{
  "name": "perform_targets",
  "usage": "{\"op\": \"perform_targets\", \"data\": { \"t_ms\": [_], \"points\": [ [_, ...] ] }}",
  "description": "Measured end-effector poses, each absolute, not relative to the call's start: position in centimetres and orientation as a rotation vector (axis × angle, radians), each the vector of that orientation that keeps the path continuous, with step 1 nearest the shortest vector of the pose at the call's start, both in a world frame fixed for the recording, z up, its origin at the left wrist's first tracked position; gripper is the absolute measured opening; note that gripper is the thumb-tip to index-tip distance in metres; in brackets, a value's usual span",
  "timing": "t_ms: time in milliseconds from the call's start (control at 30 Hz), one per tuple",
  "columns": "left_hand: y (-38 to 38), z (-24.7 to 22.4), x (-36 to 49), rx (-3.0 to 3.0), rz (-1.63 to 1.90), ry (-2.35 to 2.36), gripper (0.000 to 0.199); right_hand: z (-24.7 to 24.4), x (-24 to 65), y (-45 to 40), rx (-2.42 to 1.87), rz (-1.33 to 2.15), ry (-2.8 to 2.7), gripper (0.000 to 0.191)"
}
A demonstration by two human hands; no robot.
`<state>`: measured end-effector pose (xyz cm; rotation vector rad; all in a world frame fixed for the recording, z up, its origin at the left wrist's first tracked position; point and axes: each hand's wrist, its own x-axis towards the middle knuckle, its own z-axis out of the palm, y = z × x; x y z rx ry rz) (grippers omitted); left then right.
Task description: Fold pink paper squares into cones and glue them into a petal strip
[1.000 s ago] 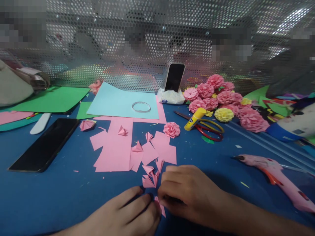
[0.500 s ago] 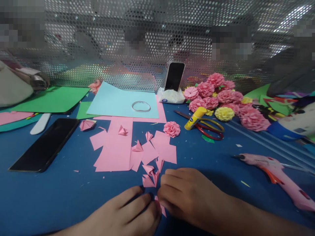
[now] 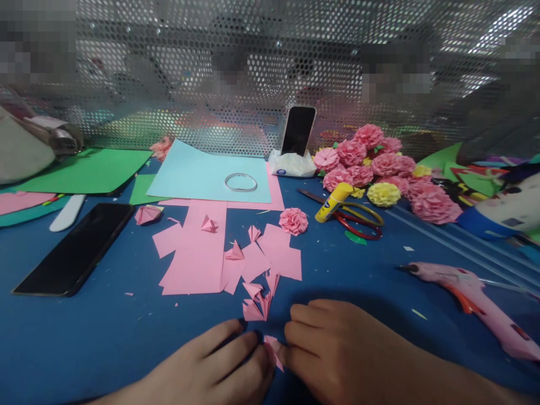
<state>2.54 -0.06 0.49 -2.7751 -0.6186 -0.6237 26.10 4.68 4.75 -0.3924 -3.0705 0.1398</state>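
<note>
1. Small pink paper piece (image 3: 274,347): lies between the two hands, partly covered.
2. Left hand (image 3: 228,360): fingers curled at the piece's left side; pinch or press, one cannot tell.
3. Right hand (image 3: 333,343): fingers bent, meeting its right edge; closure likewise unclear.
4. Folded pink scraps (image 3: 255,309): just beyond, apart from both hands.

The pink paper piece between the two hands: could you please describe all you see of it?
The pink paper piece looks thin, matte, with a pointed lower end and apparent fold. It is at or just above the blue table, nearer than the folded pieces. The left hand's grip partly hides it; the right hand's grip meets its right edge.
</note>
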Motion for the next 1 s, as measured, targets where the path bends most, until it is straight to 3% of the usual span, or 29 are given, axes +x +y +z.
{"op": "perform_targets", "data": {
  "t_ms": [200, 400, 500, 567, 667, 767, 1000],
  "points": [
    [-0.1, 0.5, 2.5, -2.786, -0.61, -0.635, 0.03, 5.4, 26.3, 4.5, -0.395, 0.167, -3.165, 0.02],
    [-0.2, 0.3, 2.7, -2.782, -0.615, -0.646, 0.03, 5.5, 26.3, 3.9, -0.425, 0.141, -3.148, 0.014],
    [-0.3, 0.3, 2.7, -2.773, -0.629, -0.643, 0.032, 5.7, 26.1, 4.8, -0.49, 0.325, -3.146, 0.003],
    [-0.3, 0.4, 2.7, -2.764, -0.645, -0.635, 0.032, 5.8, 26.0, 5.8, -0.619, 0.594, -3.067, 0.012],
    [-0.3, 0.5, 2.6, -2.757, -0.647, -0.632, 0.03, 5.7, 25.9, 7.0, -0.766, 0.854, -2.941, 0.004],
    [-0.2, 0.5, 2.5, -2.758, -0.617, -0.622, 0.029, 5.4, 25.9, 7.3, -0.797, 0.909, -2.892, 0.012],
    [-0.1, 0.6, 2.4, -2.762, -0.611, -0.612, 0.034, 3.8, 25.8, 6.9, -0.732, 0.885, -2.822, 0.007]
  ]
}}
